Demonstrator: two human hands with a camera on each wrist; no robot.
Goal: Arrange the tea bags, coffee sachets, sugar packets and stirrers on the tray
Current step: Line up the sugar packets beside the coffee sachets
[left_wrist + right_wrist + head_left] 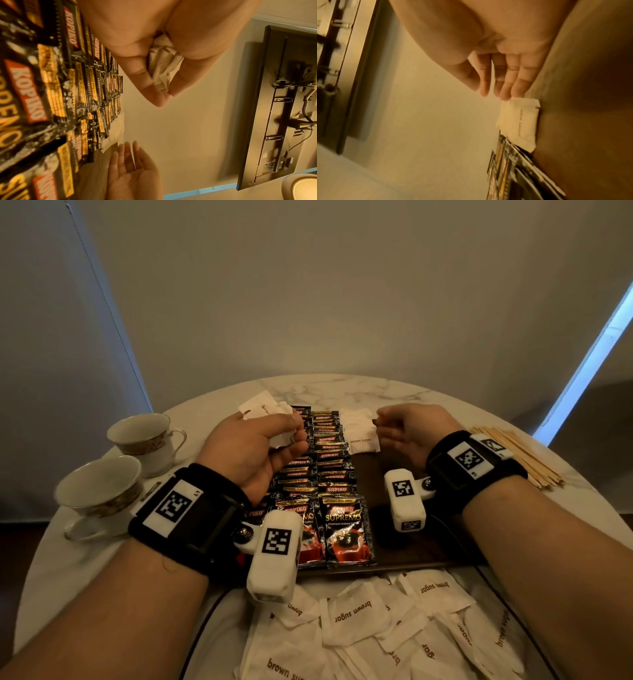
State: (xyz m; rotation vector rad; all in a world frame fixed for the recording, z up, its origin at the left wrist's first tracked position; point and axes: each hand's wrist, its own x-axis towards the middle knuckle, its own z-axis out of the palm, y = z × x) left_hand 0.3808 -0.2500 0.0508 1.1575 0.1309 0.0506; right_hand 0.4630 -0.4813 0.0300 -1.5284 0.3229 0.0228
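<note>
My left hand (297, 436) hovers over the far end of the black Kopiko coffee sachets (327, 470) and pinches a small bunch of white sugar packets (262, 407) between thumb and fingers; the left wrist view shows the same packets (164, 65). The sachets lie in overlapping rows on the dark tray (421, 542). To their right, a short stack of brown sugar packets (360, 433) sits at the tray's far end. My right hand (383, 429) is beside that stack, holding nothing, its straight fingers (501, 82) reaching to the edge of the top packet (518, 121).
A loose heap of brown sugar packets (376, 628) covers the table's near edge. Wooden stirrers (513, 457) lie in a pile right of the tray. Two teacups (144, 436) (99, 491) stand at the left on the round marble table (359, 392).
</note>
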